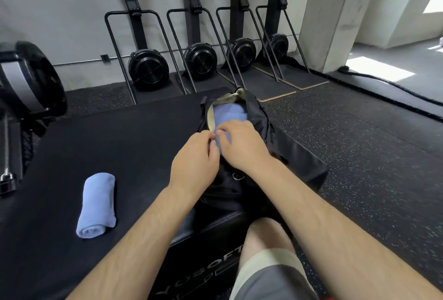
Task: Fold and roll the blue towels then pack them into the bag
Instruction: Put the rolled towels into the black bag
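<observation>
Towel in bag half hidden

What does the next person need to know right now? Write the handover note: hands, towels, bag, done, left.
Left hand: fingers curled at the near edge of the bag's opening; whether it grips the bag is unclear.
Right hand: fingers pressed on the towel in the bag.
Black bag: open, on the black mat.
Done: at least one blue towel packed.
Left: the rolled towel lies on the mat to the left, still to pack.
</observation>
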`<state>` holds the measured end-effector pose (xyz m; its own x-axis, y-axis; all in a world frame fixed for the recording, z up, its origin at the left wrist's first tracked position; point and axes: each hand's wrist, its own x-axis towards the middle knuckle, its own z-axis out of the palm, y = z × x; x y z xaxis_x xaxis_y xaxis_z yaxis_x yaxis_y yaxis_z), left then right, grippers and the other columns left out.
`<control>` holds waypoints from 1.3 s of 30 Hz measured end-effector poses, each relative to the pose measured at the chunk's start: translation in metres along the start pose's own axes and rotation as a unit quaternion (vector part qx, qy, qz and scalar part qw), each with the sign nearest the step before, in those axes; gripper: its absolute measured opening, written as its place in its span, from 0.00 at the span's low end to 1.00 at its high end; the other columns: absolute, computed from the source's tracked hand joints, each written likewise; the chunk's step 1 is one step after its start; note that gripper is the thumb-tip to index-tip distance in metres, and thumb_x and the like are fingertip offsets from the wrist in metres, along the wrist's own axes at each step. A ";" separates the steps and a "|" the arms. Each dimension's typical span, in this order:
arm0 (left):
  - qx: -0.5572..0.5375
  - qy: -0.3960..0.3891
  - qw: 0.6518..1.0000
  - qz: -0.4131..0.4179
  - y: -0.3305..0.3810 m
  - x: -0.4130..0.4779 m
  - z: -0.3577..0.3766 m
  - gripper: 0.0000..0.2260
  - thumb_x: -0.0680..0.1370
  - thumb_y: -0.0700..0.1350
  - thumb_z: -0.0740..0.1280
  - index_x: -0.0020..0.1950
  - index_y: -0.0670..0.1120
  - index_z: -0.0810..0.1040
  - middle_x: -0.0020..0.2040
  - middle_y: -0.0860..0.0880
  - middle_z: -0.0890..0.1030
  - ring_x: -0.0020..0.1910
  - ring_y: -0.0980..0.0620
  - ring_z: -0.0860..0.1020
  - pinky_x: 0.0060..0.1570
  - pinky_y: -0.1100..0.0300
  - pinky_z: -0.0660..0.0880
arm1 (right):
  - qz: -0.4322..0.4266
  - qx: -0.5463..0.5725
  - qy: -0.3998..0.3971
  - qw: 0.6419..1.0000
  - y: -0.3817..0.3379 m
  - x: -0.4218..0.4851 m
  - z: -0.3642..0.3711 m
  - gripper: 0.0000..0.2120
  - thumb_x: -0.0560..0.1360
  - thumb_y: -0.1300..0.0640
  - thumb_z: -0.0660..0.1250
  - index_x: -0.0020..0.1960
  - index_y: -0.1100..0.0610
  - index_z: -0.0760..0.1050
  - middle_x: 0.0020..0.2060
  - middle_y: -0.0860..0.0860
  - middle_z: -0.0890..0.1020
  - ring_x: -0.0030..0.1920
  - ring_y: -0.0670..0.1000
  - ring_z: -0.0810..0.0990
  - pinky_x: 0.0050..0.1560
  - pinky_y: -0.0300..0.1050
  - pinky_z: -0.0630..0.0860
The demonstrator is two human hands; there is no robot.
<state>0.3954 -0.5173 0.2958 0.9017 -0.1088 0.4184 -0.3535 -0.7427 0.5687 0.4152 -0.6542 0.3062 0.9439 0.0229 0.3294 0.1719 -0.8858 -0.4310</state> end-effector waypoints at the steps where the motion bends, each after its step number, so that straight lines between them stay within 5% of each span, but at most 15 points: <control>1: -0.012 0.009 1.000 -0.001 -0.001 -0.002 -0.004 0.09 0.84 0.48 0.58 0.54 0.53 0.78 0.48 0.57 0.79 0.46 0.57 0.76 0.45 0.58 0.74 | -0.017 0.002 0.031 0.999 -0.011 -0.007 -0.003 0.13 0.82 0.52 0.58 0.51 0.55 0.80 0.48 0.50 0.80 0.54 0.57 0.73 0.53 0.55 0.74; 5: -0.040 0.055 0.998 0.009 -0.019 -0.013 -0.028 0.12 0.85 0.48 0.57 0.44 0.53 0.74 0.41 0.55 0.77 0.42 0.56 0.76 0.39 0.58 0.72 | -0.077 0.046 0.056 0.994 -0.055 -0.020 -0.003 0.11 0.82 0.53 0.58 0.51 0.53 0.78 0.45 0.46 0.78 0.50 0.52 0.74 0.48 0.51 0.73; 10: -0.044 0.089 0.994 -0.040 -0.067 -0.040 -0.066 0.15 0.84 0.47 0.58 0.37 0.54 0.69 0.35 0.54 0.73 0.37 0.54 0.72 0.36 0.61 0.65 | -0.116 0.081 -0.007 0.990 -0.106 -0.017 0.035 0.10 0.82 0.52 0.56 0.51 0.52 0.76 0.46 0.47 0.80 0.47 0.50 0.77 0.49 0.53 0.76; 14: 0.010 0.094 0.990 -0.109 -0.123 -0.063 -0.087 0.11 0.83 0.46 0.59 0.45 0.53 0.79 0.40 0.56 0.79 0.43 0.57 0.76 0.41 0.66 0.71 | -0.134 0.059 -0.091 0.985 -0.146 -0.020 0.088 0.12 0.83 0.52 0.55 0.52 0.53 0.76 0.45 0.47 0.81 0.45 0.51 0.78 0.47 0.53 0.78; 17: 0.062 0.067 0.985 -0.148 -0.165 -0.079 -0.094 0.08 0.79 0.46 0.60 0.43 0.54 0.77 0.47 0.55 0.79 0.49 0.50 0.76 0.50 0.51 0.77 | -0.123 0.047 -0.173 0.976 -0.170 -0.026 0.131 0.10 0.82 0.54 0.57 0.54 0.55 0.77 0.48 0.50 0.82 0.49 0.54 0.79 0.49 0.53 0.78; 20: 0.085 0.023 0.963 -0.253 -0.203 -0.097 -0.093 0.12 0.81 0.51 0.62 0.61 0.50 0.80 0.63 0.48 0.76 0.59 0.43 0.75 0.58 0.48 0.74 | -0.114 0.015 -0.248 0.962 -0.189 -0.033 0.163 0.10 0.80 0.58 0.60 0.56 0.60 0.77 0.53 0.55 0.82 0.53 0.57 0.79 0.45 0.47 0.73; 21: 0.067 0.005 0.956 -0.286 -0.215 -0.102 -0.090 0.15 0.82 0.54 0.62 0.64 0.49 0.78 0.64 0.46 0.75 0.60 0.43 0.75 0.56 0.49 0.73 | -0.101 0.014 -0.268 0.958 -0.193 -0.035 0.172 0.11 0.81 0.58 0.59 0.56 0.61 0.77 0.54 0.56 0.82 0.53 0.58 0.80 0.45 0.47 0.72; 23: -0.023 -0.012 0.950 -0.312 -0.229 -0.110 -0.087 0.15 0.81 0.57 0.61 0.56 0.47 0.76 0.55 0.46 0.78 0.48 0.49 0.78 0.42 0.56 0.73 | -0.058 0.034 -0.297 0.952 -0.199 -0.036 0.188 0.12 0.83 0.57 0.56 0.56 0.62 0.76 0.54 0.57 0.82 0.52 0.57 0.80 0.45 0.47 0.73; 25: -0.082 -0.002 0.950 -0.302 -0.232 -0.117 -0.086 0.13 0.82 0.54 0.61 0.46 0.44 0.71 0.43 0.50 0.76 0.35 0.56 0.70 0.33 0.63 0.66 | -0.009 0.062 -0.304 0.951 -0.202 -0.035 0.202 0.15 0.84 0.54 0.55 0.59 0.62 0.75 0.56 0.56 0.81 0.52 0.56 0.80 0.45 0.47 0.72; 27: -0.115 -0.002 0.950 -0.289 -0.230 -0.119 -0.091 0.07 0.81 0.45 0.60 0.47 0.45 0.74 0.39 0.54 0.74 0.35 0.57 0.69 0.34 0.63 0.65 | 0.028 0.082 -0.290 0.953 -0.201 -0.031 0.211 0.16 0.83 0.49 0.57 0.60 0.61 0.73 0.56 0.55 0.80 0.51 0.55 0.79 0.46 0.48 0.74; 30: -0.122 -0.031 0.954 -0.273 -0.231 -0.122 -0.098 0.17 0.76 0.35 0.58 0.54 0.54 0.79 0.49 0.58 0.79 0.48 0.58 0.78 0.46 0.67 0.72 | 0.043 0.093 -0.290 0.952 -0.195 -0.027 0.209 0.22 0.77 0.43 0.65 0.60 0.59 0.72 0.55 0.53 0.80 0.52 0.55 0.80 0.48 0.51 0.77; 32: -0.118 -0.040 0.953 -0.278 -0.232 -0.122 -0.101 0.21 0.78 0.35 0.58 0.67 0.51 0.75 0.59 0.55 0.79 0.59 0.55 0.78 0.59 0.61 0.73 | 0.039 0.090 -0.305 0.947 -0.187 -0.026 0.197 0.23 0.74 0.44 0.68 0.63 0.57 0.71 0.56 0.51 0.80 0.52 0.53 0.80 0.50 0.50 0.77; 35: 0.065 -0.021 0.988 -0.141 -0.227 -0.116 -0.104 0.27 0.72 0.35 0.64 0.71 0.49 0.73 0.71 0.49 0.70 0.69 0.46 0.68 0.67 0.53 0.66 | 0.017 0.095 -0.296 0.950 -0.171 -0.026 0.165 0.24 0.73 0.49 0.69 0.68 0.52 0.72 0.59 0.47 0.80 0.54 0.50 0.80 0.54 0.49 0.79; 39: 0.251 -0.046 0.965 0.066 -0.198 -0.091 -0.112 0.40 0.66 0.43 0.70 0.79 0.51 0.65 0.78 0.50 0.65 0.79 0.44 0.59 0.78 0.46 0.44 | -0.066 0.126 -0.268 0.953 -0.147 -0.027 0.094 0.23 0.73 0.52 0.69 0.68 0.46 0.74 0.57 0.42 0.81 0.55 0.47 0.79 0.56 0.47 0.78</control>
<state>0.3555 -0.2863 0.2248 0.8837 -0.2651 0.3858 -0.3225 -0.9421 0.0915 0.3907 -0.4806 0.2816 0.9066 0.4188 -0.0524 0.2971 -0.7214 -0.6255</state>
